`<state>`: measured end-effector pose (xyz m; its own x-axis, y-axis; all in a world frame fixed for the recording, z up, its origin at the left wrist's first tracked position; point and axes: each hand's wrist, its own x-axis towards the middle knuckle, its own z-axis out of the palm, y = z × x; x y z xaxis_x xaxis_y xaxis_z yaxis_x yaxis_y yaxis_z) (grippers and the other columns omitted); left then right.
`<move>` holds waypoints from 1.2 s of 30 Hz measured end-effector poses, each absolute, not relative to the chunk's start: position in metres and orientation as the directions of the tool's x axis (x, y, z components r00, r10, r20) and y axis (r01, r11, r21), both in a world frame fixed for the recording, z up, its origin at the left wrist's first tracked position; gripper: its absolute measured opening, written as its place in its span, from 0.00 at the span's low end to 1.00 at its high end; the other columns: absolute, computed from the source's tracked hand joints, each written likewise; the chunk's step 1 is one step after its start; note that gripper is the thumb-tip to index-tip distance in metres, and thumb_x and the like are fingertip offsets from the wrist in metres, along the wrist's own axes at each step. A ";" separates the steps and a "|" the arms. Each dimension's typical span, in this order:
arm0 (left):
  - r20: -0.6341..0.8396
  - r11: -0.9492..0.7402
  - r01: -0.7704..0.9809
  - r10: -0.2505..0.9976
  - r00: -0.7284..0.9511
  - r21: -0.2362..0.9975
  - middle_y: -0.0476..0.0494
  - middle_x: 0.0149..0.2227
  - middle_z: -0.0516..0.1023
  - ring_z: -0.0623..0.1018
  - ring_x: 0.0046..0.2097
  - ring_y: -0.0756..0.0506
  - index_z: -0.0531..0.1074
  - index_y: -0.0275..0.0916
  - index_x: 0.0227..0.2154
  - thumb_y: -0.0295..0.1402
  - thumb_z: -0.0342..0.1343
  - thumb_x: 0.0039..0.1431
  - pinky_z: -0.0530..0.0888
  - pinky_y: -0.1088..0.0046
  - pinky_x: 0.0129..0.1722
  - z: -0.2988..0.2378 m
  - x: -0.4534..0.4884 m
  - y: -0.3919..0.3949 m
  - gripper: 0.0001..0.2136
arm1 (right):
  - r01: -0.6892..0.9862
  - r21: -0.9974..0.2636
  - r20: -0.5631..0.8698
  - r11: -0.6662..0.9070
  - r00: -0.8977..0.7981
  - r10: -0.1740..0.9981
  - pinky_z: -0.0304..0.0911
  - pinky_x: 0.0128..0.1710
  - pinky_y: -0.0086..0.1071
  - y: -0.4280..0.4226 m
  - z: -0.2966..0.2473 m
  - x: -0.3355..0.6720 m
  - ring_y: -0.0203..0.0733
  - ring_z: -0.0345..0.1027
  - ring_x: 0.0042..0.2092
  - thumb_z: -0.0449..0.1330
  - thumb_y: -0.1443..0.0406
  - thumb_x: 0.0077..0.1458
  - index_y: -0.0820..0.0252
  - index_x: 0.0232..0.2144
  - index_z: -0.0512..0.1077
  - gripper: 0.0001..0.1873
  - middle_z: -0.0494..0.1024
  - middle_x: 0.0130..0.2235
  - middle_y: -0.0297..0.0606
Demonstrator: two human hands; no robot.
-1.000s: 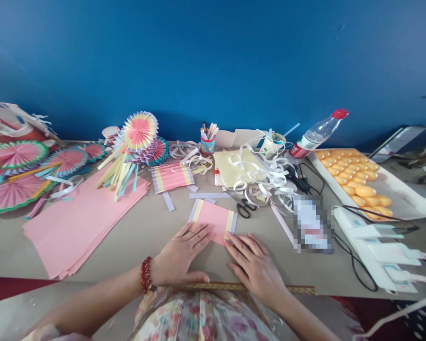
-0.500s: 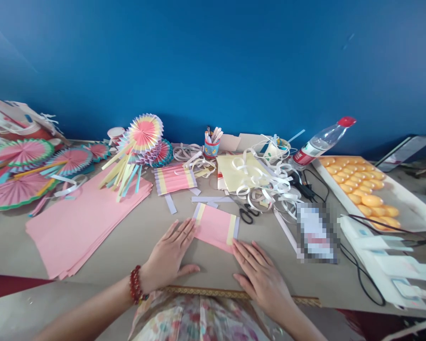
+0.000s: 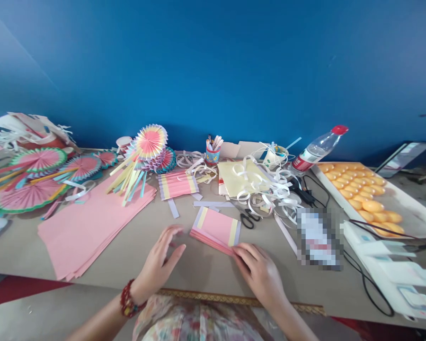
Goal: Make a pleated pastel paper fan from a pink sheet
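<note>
A pink folded paper (image 3: 216, 227) with yellow and lilac bands along its two short sides lies on the table in front of me. Its near edge shows stacked layers. My right hand (image 3: 257, 270) pinches the near right corner between thumb and fingers. To the left of the paper, my left hand (image 3: 160, 258) is raised with fingers curved and thumb apart, touching nothing. Beyond the paper rests a pleated pink strip (image 3: 177, 183) with similar bands. Black-handled scissors (image 3: 249, 219) lie just past the paper's right side.
Pink sheets (image 3: 92, 232) are stacked at left, beside several paper fans (image 3: 151, 142). Curled white strips (image 3: 262, 184), a pen cup (image 3: 213, 155) and a bottle (image 3: 315, 150) stand or lie at the back. A tray of orange pieces (image 3: 422, 225) and a power strip (image 3: 376, 279) are at right.
My left hand has lifted off the paper and moved left. My right hand went from lying flat to pinching the corner. The paper's near edge now shows folded layers.
</note>
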<state>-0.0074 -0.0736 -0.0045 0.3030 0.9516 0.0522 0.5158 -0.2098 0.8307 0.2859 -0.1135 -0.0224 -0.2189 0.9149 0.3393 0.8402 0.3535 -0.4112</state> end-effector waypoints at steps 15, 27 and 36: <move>0.132 -0.281 0.381 0.919 0.372 0.881 0.42 0.35 0.77 0.77 0.36 0.45 0.70 0.38 0.40 0.37 0.42 0.69 0.74 0.70 0.38 0.004 0.059 -0.078 0.13 | 0.680 -0.508 0.453 0.529 -0.312 0.835 0.71 0.45 0.36 -0.126 0.004 0.227 0.45 0.71 0.47 0.57 0.68 0.59 0.59 0.51 0.68 0.17 0.76 0.47 0.45; 0.262 -0.758 0.652 0.623 0.737 -0.030 0.37 0.60 0.68 0.68 0.60 0.40 0.61 0.34 0.60 0.25 0.45 0.65 0.62 0.58 0.60 0.015 0.039 -0.042 0.20 | 0.859 -0.067 0.646 0.508 -0.351 0.678 0.48 0.63 0.46 -0.093 0.029 0.257 0.44 0.65 0.55 0.60 0.69 0.59 0.50 0.51 0.72 0.18 0.77 0.50 0.35; 0.251 -0.809 0.583 0.550 0.796 -0.076 0.40 0.44 0.74 0.73 0.44 0.43 0.69 0.38 0.48 0.26 0.48 0.66 0.69 0.63 0.45 0.002 0.028 -0.038 0.10 | 0.855 -0.085 0.518 0.512 -0.401 0.756 0.58 0.38 0.35 -0.098 0.003 0.271 0.40 0.66 0.38 0.54 0.67 0.64 0.56 0.40 0.76 0.10 0.79 0.36 0.37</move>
